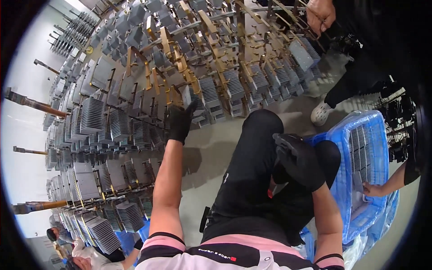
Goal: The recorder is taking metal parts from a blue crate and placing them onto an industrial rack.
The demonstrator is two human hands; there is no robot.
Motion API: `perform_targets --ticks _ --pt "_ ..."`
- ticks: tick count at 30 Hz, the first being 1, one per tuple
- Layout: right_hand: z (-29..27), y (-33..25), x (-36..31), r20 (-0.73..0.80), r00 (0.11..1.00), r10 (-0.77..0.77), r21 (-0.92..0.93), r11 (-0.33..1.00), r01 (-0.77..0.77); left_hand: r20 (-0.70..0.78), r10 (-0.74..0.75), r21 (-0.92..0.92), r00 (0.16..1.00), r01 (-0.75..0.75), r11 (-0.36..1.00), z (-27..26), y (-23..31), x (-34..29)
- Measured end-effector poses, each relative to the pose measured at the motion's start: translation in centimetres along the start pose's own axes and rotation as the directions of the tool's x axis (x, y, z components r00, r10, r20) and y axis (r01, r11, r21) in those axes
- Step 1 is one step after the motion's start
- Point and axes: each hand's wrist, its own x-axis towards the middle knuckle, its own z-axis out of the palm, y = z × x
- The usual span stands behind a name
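Note:
My left hand (pixel 180 122), in a black glove, reaches forward to the lower left end of a hanging rack. Its fingers are spread, close beside a grey finned heat sink (pixel 192 95); whether they touch it I cannot tell. My right hand (pixel 299 161), also in a black glove, hovers over my bent knee with its fingers stretched out and nothing seen in it. Brass-coloured hooks (pixel 182 63) on the rack carry many more finned metal blocks (pixel 233 85).
More racks of finned blocks (pixel 92 116) crowd the left, with bars (pixel 33 104) jutting out. At right stands a blue basket (pixel 382 148) lined with clear plastic, holding finned parts. A co-worker's hand (pixel 374 190) reaches into it. Another person's hand (pixel 320 17) is at the rack's far end.

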Motion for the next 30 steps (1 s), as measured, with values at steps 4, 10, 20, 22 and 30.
perform_targets --ticks 4,10,20,22,30 --pt "-0.1 -1.3 -0.7 0.01 1.0 -0.007 0.071 0.997 0.007 0.263 0.101 -0.011 0.96 -0.101 0.995 -1.8 -6.9 1.4" --pt "-1.3 -3.4 -2.8 0.055 0.989 0.141 0.265 0.952 -0.15 0.209 -0.254 -0.721 0.944 0.324 0.612 -1.2 -2.6 -5.4" --pt "-0.2 -4.7 -4.5 -0.172 0.983 0.069 0.521 0.853 0.031 0.161 0.357 -0.546 0.92 -0.218 0.809 0.5 1.6 -17.4" --pt "-2.4 -4.4 -5.6 -0.237 0.961 0.141 0.442 0.897 -0.022 0.436 0.173 -0.834 0.883 0.324 0.447 3.3 2.7 -17.7" --pt "-11.4 0.1 -17.2 -0.507 0.818 0.272 0.021 0.953 -0.303 0.153 0.936 -0.481 0.318 -0.803 0.352 5.5 20.7 -23.9"
